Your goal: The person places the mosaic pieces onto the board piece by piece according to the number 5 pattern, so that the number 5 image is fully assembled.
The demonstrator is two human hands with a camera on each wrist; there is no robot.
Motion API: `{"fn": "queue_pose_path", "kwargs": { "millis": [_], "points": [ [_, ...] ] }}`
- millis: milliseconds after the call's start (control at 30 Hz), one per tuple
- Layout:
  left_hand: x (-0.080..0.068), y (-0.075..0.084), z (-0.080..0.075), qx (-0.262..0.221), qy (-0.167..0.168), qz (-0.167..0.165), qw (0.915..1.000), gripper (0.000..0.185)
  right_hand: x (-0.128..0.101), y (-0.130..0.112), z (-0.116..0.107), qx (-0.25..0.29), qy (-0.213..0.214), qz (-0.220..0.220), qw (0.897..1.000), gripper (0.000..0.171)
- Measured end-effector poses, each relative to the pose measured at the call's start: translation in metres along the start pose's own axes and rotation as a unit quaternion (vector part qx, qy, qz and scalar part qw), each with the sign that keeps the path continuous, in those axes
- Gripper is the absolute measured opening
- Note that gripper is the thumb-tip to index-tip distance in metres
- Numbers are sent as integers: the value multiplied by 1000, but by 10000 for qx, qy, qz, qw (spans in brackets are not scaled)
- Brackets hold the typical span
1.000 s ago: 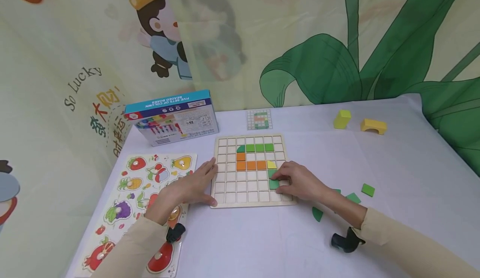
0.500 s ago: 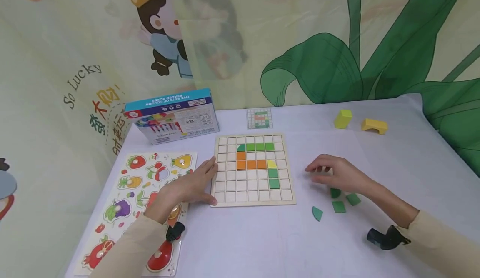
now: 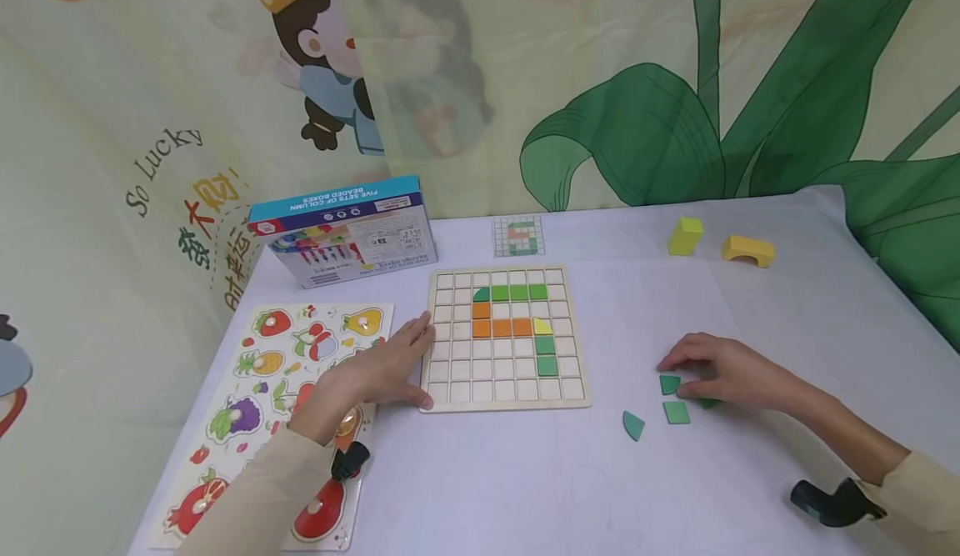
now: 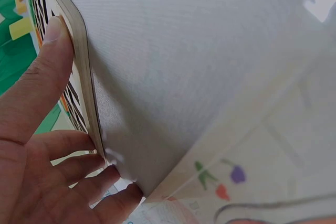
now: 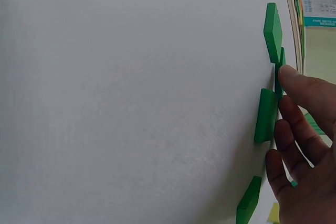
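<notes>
My left hand point(image 3: 386, 368) rests along the left edge of a wooden grid board point(image 3: 482, 370), its thumb point(image 4: 50, 51) on the board's rim. Green, orange and yellow tiles fill some squares on the board. To the right, my right hand point(image 3: 731, 373) is low over loose green tiles, with fingers slightly bent. A quarter-round green tile point(image 3: 670, 385) lies by its thumb, and a square green tile point(image 3: 677, 413) is just below. Another green tile point(image 3: 708, 403) is partly hidden under the hand. In the right wrist view, the thumb point(image 5: 294, 80) is at a thin green tile.
A pattern card point(image 3: 518, 236) lies behind the board. A cardboard box point(image 3: 352, 243) stands at back left. The fruit puzzle board point(image 3: 255, 381) is under the left forearm. Two blocks, a yellow-green one point(image 3: 685, 237) and a yellow arch point(image 3: 747, 250), stand at back right.
My right hand has let go of a green tile on the board and moved right and down to the loose green tiles. The left hand has stayed on the board's edge.
</notes>
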State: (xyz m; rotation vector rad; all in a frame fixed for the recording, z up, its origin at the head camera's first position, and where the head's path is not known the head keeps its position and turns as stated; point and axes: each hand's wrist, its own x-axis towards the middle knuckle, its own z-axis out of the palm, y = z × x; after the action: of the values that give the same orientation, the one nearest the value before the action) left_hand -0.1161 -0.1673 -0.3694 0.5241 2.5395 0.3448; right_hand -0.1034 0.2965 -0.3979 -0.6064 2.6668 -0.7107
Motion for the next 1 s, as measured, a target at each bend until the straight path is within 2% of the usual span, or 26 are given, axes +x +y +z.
{"fn": "queue_pose_path", "kwargs": {
  "millis": [333, 633, 767, 1000],
  "points": [
    [0, 0, 0, -12, 11, -5, 10000, 101, -2, -4, 5, 79, 181, -238, 9995, 26],
    [0, 1, -1, -18, 4, -16, 10000, 101, 5, -10, 10, 172, 259, -233, 9992, 26],
    [0, 1, 0, -43, -5, -19, 10000, 102, 17, -24, 14, 255, 284, -333, 9987, 25],
    [0, 0, 0, -49, -23, -25, 10000, 102, 49, -64, 26, 432, 183, -810, 9956, 24]
  ]
}}
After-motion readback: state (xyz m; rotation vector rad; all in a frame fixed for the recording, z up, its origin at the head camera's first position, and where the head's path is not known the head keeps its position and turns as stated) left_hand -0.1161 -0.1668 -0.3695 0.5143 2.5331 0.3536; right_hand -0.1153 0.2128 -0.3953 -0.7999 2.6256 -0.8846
